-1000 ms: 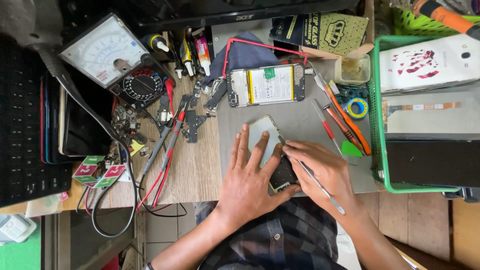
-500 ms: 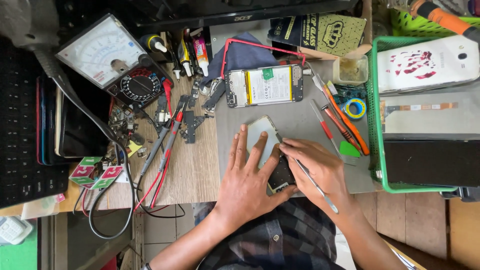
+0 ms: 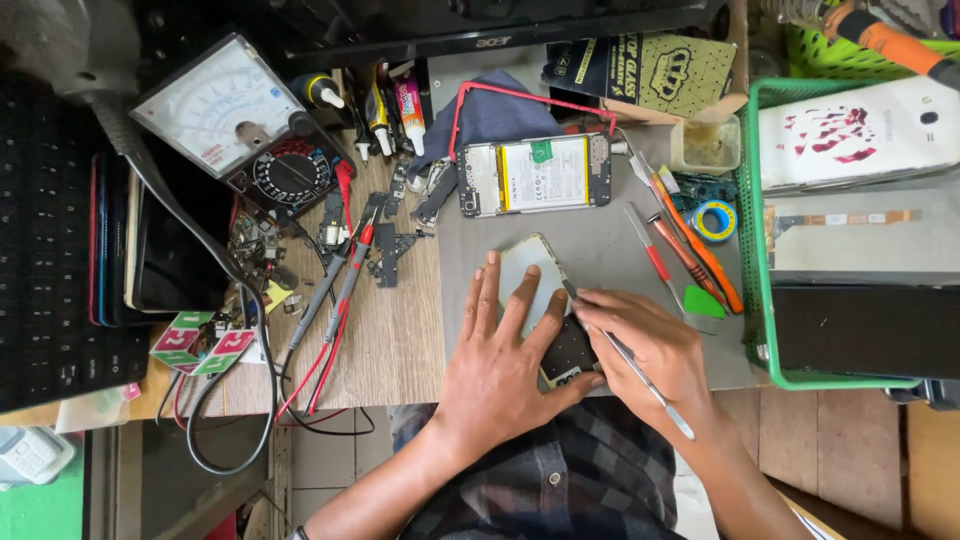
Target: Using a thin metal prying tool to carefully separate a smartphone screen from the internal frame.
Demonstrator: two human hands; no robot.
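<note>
My left hand (image 3: 500,360) lies flat with spread fingers on a phone screen panel (image 3: 530,262) that rests face down on the grey mat (image 3: 600,250). My right hand (image 3: 640,345) grips a thin metal tool (image 3: 625,355) like a pen, its tip touching the panel's right edge near my left fingertips. The lower part of the panel shows dark between the two hands. An opened phone body (image 3: 535,175) with its battery exposed lies farther back on the mat.
An analog multimeter (image 3: 235,125) with red and black probes (image 3: 335,270) sits at left, beside glue tubes (image 3: 385,105) and small metal parts. Screwdrivers (image 3: 685,250), a tape roll (image 3: 716,220) and a green pick (image 3: 703,300) lie right. A green basket (image 3: 765,300) holds devices.
None of note: both hands stay on the panel, and the tool has shifted only slightly along its edge.
</note>
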